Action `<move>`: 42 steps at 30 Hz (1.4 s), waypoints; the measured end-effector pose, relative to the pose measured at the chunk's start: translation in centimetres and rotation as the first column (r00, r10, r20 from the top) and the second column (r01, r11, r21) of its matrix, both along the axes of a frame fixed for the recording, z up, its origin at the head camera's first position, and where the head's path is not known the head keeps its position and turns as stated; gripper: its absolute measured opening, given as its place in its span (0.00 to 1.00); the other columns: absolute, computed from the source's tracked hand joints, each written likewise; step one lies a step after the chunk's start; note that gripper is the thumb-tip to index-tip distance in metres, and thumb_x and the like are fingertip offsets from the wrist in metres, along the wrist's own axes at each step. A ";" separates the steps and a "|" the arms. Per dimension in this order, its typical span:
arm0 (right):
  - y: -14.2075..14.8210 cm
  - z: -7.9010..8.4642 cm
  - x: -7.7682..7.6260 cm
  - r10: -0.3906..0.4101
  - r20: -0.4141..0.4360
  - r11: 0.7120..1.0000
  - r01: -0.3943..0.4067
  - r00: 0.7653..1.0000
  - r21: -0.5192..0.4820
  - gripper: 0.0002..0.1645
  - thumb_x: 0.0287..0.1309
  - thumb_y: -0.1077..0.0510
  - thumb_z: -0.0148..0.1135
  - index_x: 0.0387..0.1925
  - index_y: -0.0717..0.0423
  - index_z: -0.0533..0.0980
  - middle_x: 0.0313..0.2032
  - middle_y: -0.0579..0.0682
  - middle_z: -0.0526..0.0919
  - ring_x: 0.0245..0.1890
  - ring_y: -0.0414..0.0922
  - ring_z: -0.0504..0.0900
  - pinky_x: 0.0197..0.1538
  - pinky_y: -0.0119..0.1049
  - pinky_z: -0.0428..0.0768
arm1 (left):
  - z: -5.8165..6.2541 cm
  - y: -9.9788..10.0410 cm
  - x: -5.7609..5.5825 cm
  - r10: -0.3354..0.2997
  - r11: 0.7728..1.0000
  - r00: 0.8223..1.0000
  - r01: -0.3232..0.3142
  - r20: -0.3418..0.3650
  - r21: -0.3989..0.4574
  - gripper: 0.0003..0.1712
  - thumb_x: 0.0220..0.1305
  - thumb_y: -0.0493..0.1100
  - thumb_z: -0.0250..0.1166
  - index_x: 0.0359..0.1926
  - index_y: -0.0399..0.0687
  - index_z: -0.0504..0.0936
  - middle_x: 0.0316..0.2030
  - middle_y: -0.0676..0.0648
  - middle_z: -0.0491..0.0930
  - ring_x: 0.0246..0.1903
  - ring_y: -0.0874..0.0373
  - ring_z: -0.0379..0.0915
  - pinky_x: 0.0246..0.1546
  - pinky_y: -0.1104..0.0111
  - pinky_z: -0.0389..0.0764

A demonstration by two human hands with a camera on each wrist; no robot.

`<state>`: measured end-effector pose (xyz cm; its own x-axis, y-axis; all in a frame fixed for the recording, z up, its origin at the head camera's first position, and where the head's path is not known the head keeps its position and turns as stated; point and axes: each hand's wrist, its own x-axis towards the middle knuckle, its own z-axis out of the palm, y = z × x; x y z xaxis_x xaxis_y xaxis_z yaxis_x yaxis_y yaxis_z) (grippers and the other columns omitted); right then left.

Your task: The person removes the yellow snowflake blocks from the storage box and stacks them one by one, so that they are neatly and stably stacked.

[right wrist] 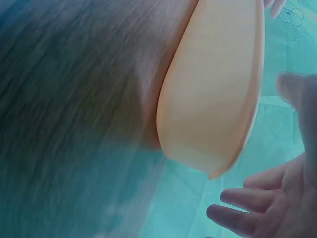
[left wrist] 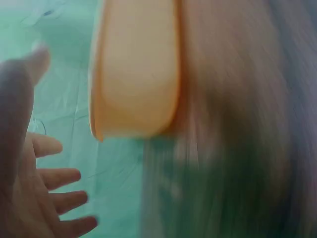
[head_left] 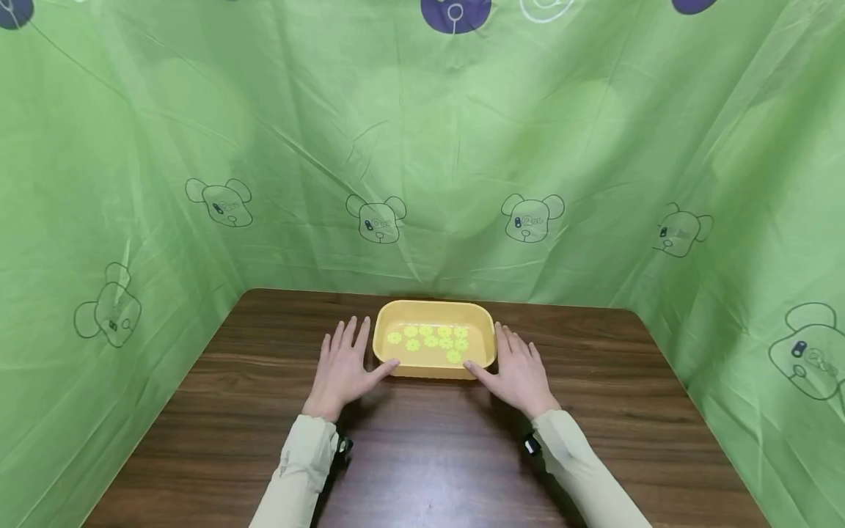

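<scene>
A yellow-orange plastic basin (head_left: 436,372) with rounded corners stands near the back of the table. On its bottom lie several bright yellow flower shapes (head_left: 431,342); whether they are loose or printed I cannot tell. My left hand (head_left: 345,375) is at the basin's left side, fingers straight and spread, thumb pointing to the front left corner. On the other side, my right hand (head_left: 521,374) has its fingers straight along the right end and its thumb by the front right corner. Both wrist views show the basin's outer wall (left wrist: 141,74) with a gap to the left fingers (left wrist: 62,178) and right fingers (right wrist: 247,201).
The dark wood-grain table (head_left: 422,455) reaches back to a green curtain (head_left: 455,147) printed with bear faces. The curtain also hangs along the left and right sides. A small black device (head_left: 532,444) sits at the right wrist, another (head_left: 345,445) at the left.
</scene>
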<state>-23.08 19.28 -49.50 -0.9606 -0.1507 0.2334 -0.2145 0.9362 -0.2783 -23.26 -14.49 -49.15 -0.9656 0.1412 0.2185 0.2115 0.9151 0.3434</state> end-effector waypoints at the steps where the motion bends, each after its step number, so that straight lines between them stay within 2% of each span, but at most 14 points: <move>1: -0.1 0.0 -0.2 0.008 -0.012 1.000 -0.009 1.000 -0.018 0.64 0.58 0.19 0.51 0.77 0.64 0.56 0.72 0.66 0.66 0.71 0.64 0.67 0.71 0.66 0.60 | 0.0 0.0 -0.4 -0.008 0.998 1.000 0.006 0.030 0.056 0.60 0.61 0.79 0.53 0.81 0.48 0.51 0.78 0.36 0.53 0.77 0.35 0.47 0.73 0.39 0.52; 3: -0.3 -0.2 -0.6 0.017 -0.028 0.999 -0.018 0.999 -0.048 0.58 0.62 0.25 0.53 0.74 0.67 0.60 0.69 0.67 0.70 0.69 0.63 0.70 0.70 0.63 0.64 | -0.2 0.2 -1.1 -0.018 0.984 0.995 0.001 0.094 0.179 0.53 0.67 0.73 0.52 0.81 0.47 0.51 0.78 0.36 0.54 0.76 0.36 0.51 0.73 0.41 0.57; 5: -0.4 -0.5 -0.9 0.021 -0.034 0.997 -0.023 0.999 -0.068 0.53 0.65 0.30 0.55 0.72 0.69 0.63 0.67 0.68 0.72 0.68 0.63 0.72 0.69 0.61 0.67 | -0.5 0.6 -1.7 -0.015 0.951 0.988 -0.033 0.155 0.307 0.47 0.72 0.66 0.53 0.81 0.47 0.51 0.77 0.37 0.56 0.75 0.37 0.54 0.71 0.42 0.61; 7: -0.6 -0.6 -0.9 0.012 -0.028 0.997 -0.015 1.000 -0.081 0.49 0.67 0.33 0.55 0.71 0.69 0.66 0.66 0.68 0.73 0.67 0.64 0.73 0.68 0.60 0.69 | -0.8 1.0 -2.2 -0.004 0.921 0.981 -0.072 0.195 0.382 0.43 0.74 0.60 0.53 0.80 0.46 0.53 0.76 0.36 0.58 0.73 0.37 0.57 0.70 0.43 0.63; 8: -0.6 -0.7 -0.9 0.008 -0.022 0.996 -0.010 1.000 -0.083 0.48 0.67 0.34 0.55 0.70 0.69 0.66 0.66 0.68 0.74 0.66 0.64 0.73 0.67 0.60 0.69 | -0.9 1.3 -2.4 0.003 0.915 0.980 -0.084 0.201 0.395 0.41 0.74 0.57 0.53 0.80 0.45 0.54 0.75 0.36 0.60 0.72 0.36 0.59 0.70 0.43 0.64; 10: -0.8 -0.8 -0.8 0.000 -0.009 0.996 -0.001 1.000 -0.085 0.47 0.67 0.34 0.55 0.70 0.69 0.67 0.66 0.67 0.74 0.66 0.64 0.73 0.66 0.60 0.70 | -1.2 1.6 -2.6 0.014 0.907 0.978 -0.100 0.209 0.409 0.39 0.74 0.53 0.53 0.79 0.42 0.55 0.73 0.34 0.63 0.71 0.36 0.61 0.69 0.44 0.65; 14: -0.9 -0.9 -0.8 -0.005 0.007 0.996 0.006 1.000 -0.093 0.47 0.68 0.34 0.54 0.70 0.69 0.67 0.66 0.67 0.74 0.65 0.65 0.73 0.65 0.61 0.71 | -1.6 2.2 -2.8 0.006 0.908 0.983 -0.082 0.182 0.411 0.37 0.74 0.47 0.53 0.77 0.36 0.58 0.70 0.32 0.67 0.69 0.36 0.64 0.68 0.45 0.68; 19: -0.9 -0.9 -0.9 -0.001 0.013 0.995 0.002 1.000 -0.095 0.47 0.68 0.35 0.54 0.70 0.70 0.66 0.67 0.68 0.73 0.66 0.66 0.72 0.66 0.61 0.70 | -1.4 2.6 -2.8 0.002 0.907 0.984 -0.077 0.179 0.413 0.36 0.73 0.43 0.52 0.77 0.33 0.56 0.68 0.30 0.68 0.68 0.35 0.65 0.67 0.45 0.69; 24: -1.5 -1.0 -0.9 0.011 -0.018 0.996 -0.013 1.000 -0.086 0.47 0.67 0.35 0.55 0.70 0.70 0.67 0.66 0.67 0.74 0.64 0.65 0.74 0.65 0.59 0.72 | -1.3 2.0 -2.6 -0.014 0.918 0.981 -0.065 0.196 0.391 0.37 0.74 0.42 0.51 0.78 0.33 0.54 0.70 0.28 0.65 0.70 0.33 0.62 0.68 0.43 0.67; 27: -2.2 -1.1 -0.7 0.026 -0.052 0.995 -0.031 0.998 -0.090 0.46 0.66 0.36 0.57 0.69 0.70 0.68 0.64 0.67 0.76 0.63 0.64 0.76 0.63 0.59 0.73 | -1.1 1.2 -2.3 0.000 0.920 0.980 -0.077 0.197 0.385 0.37 0.73 0.41 0.52 0.77 0.33 0.54 0.70 0.27 0.65 0.70 0.32 0.62 0.68 0.43 0.67; 31: -3.4 -1.1 -0.3 0.032 -0.063 0.996 -0.038 0.997 -0.084 0.46 0.66 0.35 0.58 0.68 0.69 0.70 0.64 0.66 0.77 0.62 0.63 0.77 0.62 0.60 0.75 | -1.0 0.1 -2.0 0.039 0.916 0.977 -0.119 0.210 0.383 0.36 0.70 0.39 0.51 0.77 0.32 0.57 0.68 0.27 0.68 0.68 0.33 0.65 0.66 0.43 0.69; 36: -4.6 -1.0 0.2 0.015 -0.046 0.996 -0.019 0.999 -0.083 0.47 0.66 0.34 0.56 0.68 0.68 0.69 0.63 0.65 0.77 0.63 0.63 0.76 0.62 0.63 0.74 | -1.0 -0.5 -2.1 0.110 0.892 0.969 -0.195 0.222 0.408 0.35 0.66 0.38 0.49 0.74 0.34 0.63 0.64 0.28 0.72 0.64 0.35 0.70 0.62 0.44 0.73; 40: -4.9 -1.0 0.2 0.004 -0.040 0.997 -0.007 0.999 -0.078 0.46 0.66 0.34 0.56 0.69 0.67 0.69 0.64 0.65 0.77 0.63 0.62 0.76 0.62 0.62 0.73 | -1.5 -0.5 -2.1 0.194 0.884 0.959 -0.263 0.208 0.387 0.29 0.64 0.40 0.51 0.65 0.34 0.74 0.51 0.32 0.78 0.48 0.38 0.77 0.50 0.47 0.78; 42: -4.9 -1.1 0.1 0.004 -0.031 0.997 -0.006 1.000 -0.075 0.46 0.67 0.34 0.54 0.70 0.66 0.68 0.64 0.65 0.76 0.63 0.62 0.75 0.63 0.61 0.73 | -1.8 -0.5 -2.1 0.236 0.883 0.951 -0.296 0.199 0.364 0.25 0.64 0.41 0.51 0.59 0.35 0.78 0.44 0.35 0.79 0.40 0.40 0.76 0.42 0.48 0.78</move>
